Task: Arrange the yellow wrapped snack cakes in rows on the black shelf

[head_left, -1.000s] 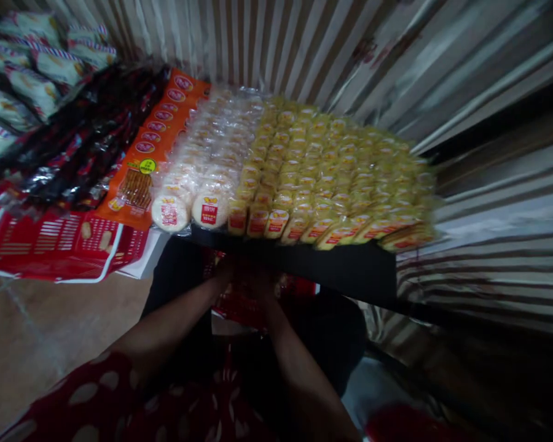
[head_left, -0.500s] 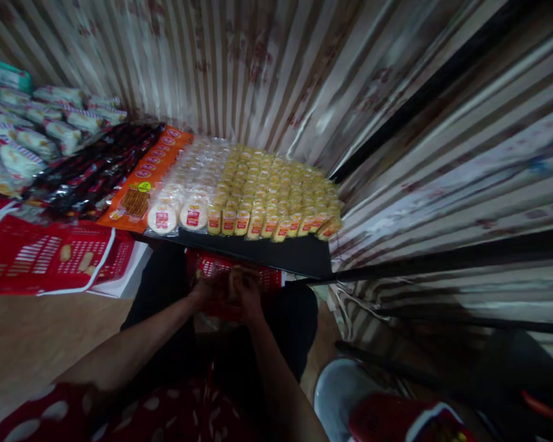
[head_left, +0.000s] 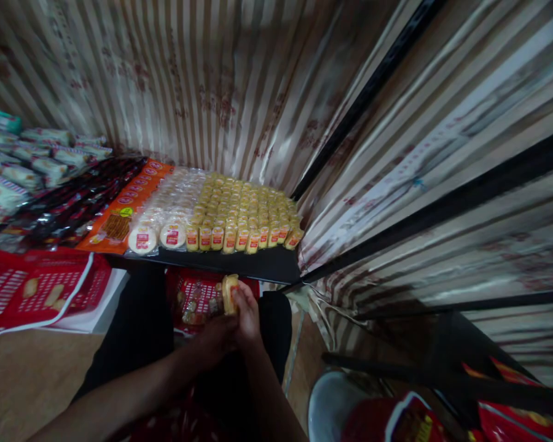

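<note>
My right hand (head_left: 247,316) is closed around a yellow wrapped snack cake (head_left: 230,288) with a red label, held upright over the right side of a red plastic basket (head_left: 174,283). Close below it, my left hand (head_left: 216,337) meets the right hand; its fingers are dark and partly hidden. Small wrapped snacks (head_left: 193,314) lie inside the basket, between my knees. Just beyond stand tight rows of similar yellow wrapped cakes (head_left: 242,224) on a black shelf (head_left: 239,264).
Left of the cakes are round white wrapped crackers (head_left: 142,238), an orange bag (head_left: 108,224), dark packets (head_left: 69,202) and white packets (head_left: 50,166). Another red basket (head_left: 41,282) stands at left. Black bars (head_left: 396,230) cross a striped curtain (head_left: 203,80). A pale stool (head_left: 329,399) is at lower right.
My hands have come up out of the basket and back toward me, the right one lifting the yellow cake into clear view. The camera view has shifted to the right.
</note>
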Motion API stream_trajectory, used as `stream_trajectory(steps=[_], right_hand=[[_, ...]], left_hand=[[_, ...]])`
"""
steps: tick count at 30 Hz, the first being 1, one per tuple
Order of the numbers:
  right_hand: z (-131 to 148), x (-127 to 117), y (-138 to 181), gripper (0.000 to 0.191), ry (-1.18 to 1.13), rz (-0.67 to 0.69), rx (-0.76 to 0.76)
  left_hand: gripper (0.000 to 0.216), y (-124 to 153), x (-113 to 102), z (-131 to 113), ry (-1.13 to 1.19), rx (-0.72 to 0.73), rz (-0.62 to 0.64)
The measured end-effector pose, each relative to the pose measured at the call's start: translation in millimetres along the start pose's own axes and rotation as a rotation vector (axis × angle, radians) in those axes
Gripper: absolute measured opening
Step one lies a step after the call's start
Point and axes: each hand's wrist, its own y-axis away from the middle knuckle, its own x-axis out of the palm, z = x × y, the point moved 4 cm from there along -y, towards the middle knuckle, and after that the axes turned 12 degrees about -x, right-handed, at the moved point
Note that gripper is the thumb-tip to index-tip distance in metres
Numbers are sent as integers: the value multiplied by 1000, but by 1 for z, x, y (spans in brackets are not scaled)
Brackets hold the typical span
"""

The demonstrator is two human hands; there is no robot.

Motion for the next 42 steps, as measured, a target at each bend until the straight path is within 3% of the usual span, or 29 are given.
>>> stream_trajectory(steps=[4,8,11,13,15,18,21,26,29,31,33,35,37,39,42], right_hand=[[25,-8,-1,41,80,-41,-141],[46,-16,-18,44,201,-125,-260],[54,-21,-37,47,269,-133,-333],[58,-28,-51,50,316,-155,-378],[63,-39,-65,52,348,-209,-424],[70,-55,-84,55,338,-279,-476],[73,-66,-101,57,329,-307,-502],[69,-76,-125,52,365,-358,-506],[71,-80,-132,47,412,-386,-518],[78,-82,-132,44,458,-392,-518],[90,-80,-128,38,513,-331,-516],[104,-71,-124,31,582,-162,-504],[115,-58,-120,28,640,65,-472],[123,-47,-116,33,659,203,-455],[123,-42,-113,54,543,116,-466]], left_hand=[[39,-6,15,-11,-191,94,-76],[31,-21,30,-38,-470,226,-145],[25,-30,42,-58,-610,223,-84],[17,-35,47,-71,-596,208,-113],[8,-37,49,-86,-550,225,-224],[18,-39,60,-112,-514,321,-337],[29,-42,82,-134,-505,398,-273],[18,-57,113,-147,-465,372,-77],[15,-71,113,-148,-437,395,-101],[16,-78,105,-149,-445,426,-210],[23,-80,95,-153,-470,474,-343],[35,-76,90,-157,-480,531,-380],[46,-70,89,-160,-469,548,-285],[51,-65,88,-159,-442,517,-182],[52,-61,82,-155,-316,451,-172]])
